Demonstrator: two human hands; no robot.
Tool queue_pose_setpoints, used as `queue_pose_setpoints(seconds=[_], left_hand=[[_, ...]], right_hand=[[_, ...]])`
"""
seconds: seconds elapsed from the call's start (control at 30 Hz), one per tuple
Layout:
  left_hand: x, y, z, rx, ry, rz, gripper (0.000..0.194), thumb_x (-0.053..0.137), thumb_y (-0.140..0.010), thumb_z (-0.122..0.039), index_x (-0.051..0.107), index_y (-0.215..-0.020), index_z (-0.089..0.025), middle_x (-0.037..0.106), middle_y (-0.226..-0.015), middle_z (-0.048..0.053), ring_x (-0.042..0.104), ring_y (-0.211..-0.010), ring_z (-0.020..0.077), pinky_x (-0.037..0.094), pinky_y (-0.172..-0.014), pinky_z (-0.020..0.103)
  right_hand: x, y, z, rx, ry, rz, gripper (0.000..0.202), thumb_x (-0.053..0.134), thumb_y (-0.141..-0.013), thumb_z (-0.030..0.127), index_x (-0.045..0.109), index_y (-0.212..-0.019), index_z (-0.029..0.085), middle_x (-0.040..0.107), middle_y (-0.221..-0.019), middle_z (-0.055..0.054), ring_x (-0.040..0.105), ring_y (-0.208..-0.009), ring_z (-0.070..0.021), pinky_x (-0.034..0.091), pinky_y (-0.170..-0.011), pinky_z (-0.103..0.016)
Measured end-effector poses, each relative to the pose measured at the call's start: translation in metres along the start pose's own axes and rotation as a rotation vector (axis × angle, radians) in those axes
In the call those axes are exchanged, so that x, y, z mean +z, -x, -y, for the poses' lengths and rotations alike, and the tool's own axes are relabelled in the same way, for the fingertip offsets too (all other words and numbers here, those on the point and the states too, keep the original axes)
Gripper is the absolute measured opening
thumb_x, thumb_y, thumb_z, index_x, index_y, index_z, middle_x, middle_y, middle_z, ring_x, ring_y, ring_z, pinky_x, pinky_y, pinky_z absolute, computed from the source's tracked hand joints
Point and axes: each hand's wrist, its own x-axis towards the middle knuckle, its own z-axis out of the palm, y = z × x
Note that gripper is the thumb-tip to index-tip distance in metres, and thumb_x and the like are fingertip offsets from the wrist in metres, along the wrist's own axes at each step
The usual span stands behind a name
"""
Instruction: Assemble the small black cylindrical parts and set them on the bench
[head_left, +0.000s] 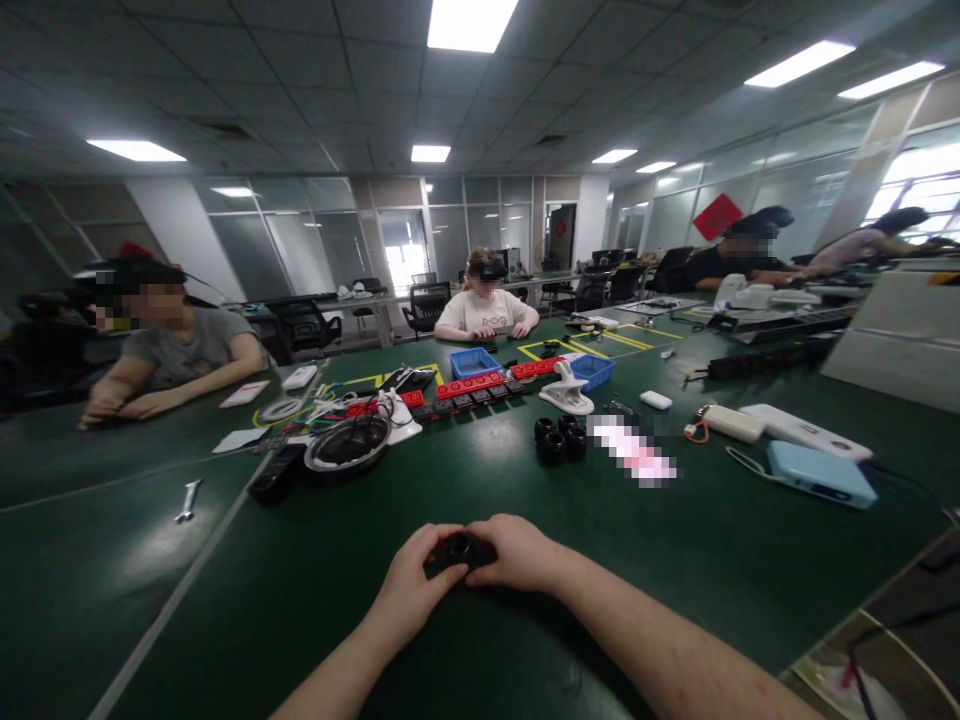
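Note:
Near the front middle of the green table (495, 450), a small black part (460, 547) with a round opening is held between both hands. My left hand (420, 575) grips it from the left, thumb below and fingers above. From the right, my right hand (514, 553) closes on the same part, its thumb and fingers covering that end. Beyond the hands stand several black round pieces (560, 438) in a cluster. Behind them is a white clamp-like stand (568, 390). A row of red strips (469, 384) lies farther back.
A metal bowl (347, 443) and a black device (277, 474) are at left, with a wrench (188, 501) nearer. Blue trays (474, 362) stand behind. A light-blue power bank (821, 474) lies at right. Other people sit around the tables.

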Motion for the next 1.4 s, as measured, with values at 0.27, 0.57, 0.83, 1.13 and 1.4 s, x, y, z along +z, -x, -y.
queue_pose_setpoints(seconds=[0.27,0.57,0.83,1.13,1.4], left_hand=[[0.000,0.001,-0.004,-0.012,0.002,0.032,0.026,0.061,-0.067,-0.022,0.059,-0.093,-0.022,0.059,-0.093,0.003,0.053,-0.086,0.0211,0.041,-0.072,0.029],[0.000,0.001,-0.004,-0.047,-0.030,-0.012,0.026,0.061,-0.067,-0.025,0.059,-0.093,-0.021,0.060,-0.091,0.004,0.054,-0.082,0.0217,0.042,-0.070,0.030],[0.001,0.001,0.001,0.002,0.044,0.018,0.032,0.059,-0.069,-0.023,0.059,-0.101,-0.024,0.060,-0.101,0.005,0.054,-0.092,0.0225,0.042,-0.075,0.031],[0.004,0.001,-0.006,-0.058,-0.046,-0.057,0.021,0.063,-0.064,-0.025,0.059,-0.084,-0.020,0.060,-0.083,0.002,0.055,-0.078,0.0215,0.042,-0.068,0.030],[-0.001,0.001,-0.003,-0.023,0.024,0.042,0.031,0.059,-0.069,-0.024,0.059,-0.099,-0.023,0.060,-0.099,0.005,0.053,-0.092,0.0231,0.041,-0.077,0.032]], right_hand=[[0.000,-0.004,-0.004,0.069,-0.002,0.019,0.042,0.066,-0.056,0.051,0.059,-0.083,0.019,0.058,-0.069,0.002,0.052,-0.061,-0.0128,0.032,-0.049,-0.020],[0.003,-0.003,0.014,0.153,0.169,-0.041,0.057,0.056,-0.055,0.067,0.058,-0.085,0.018,0.061,-0.074,-0.005,0.057,-0.066,-0.0206,0.038,-0.053,-0.026],[-0.005,0.000,-0.005,-0.008,0.007,0.048,0.038,0.061,-0.065,0.047,0.058,-0.092,0.022,0.062,-0.076,0.000,0.056,-0.065,-0.0146,0.034,-0.051,-0.021],[0.016,-0.005,0.015,0.147,0.240,-0.101,0.049,0.052,-0.063,0.061,0.057,-0.086,0.018,0.063,-0.078,-0.008,0.059,-0.069,-0.0230,0.042,-0.058,-0.030],[0.000,-0.001,0.004,0.011,0.072,-0.009,0.054,0.061,-0.058,0.057,0.056,-0.097,0.021,0.063,-0.087,-0.005,0.059,-0.077,-0.0215,0.042,-0.061,-0.027]])
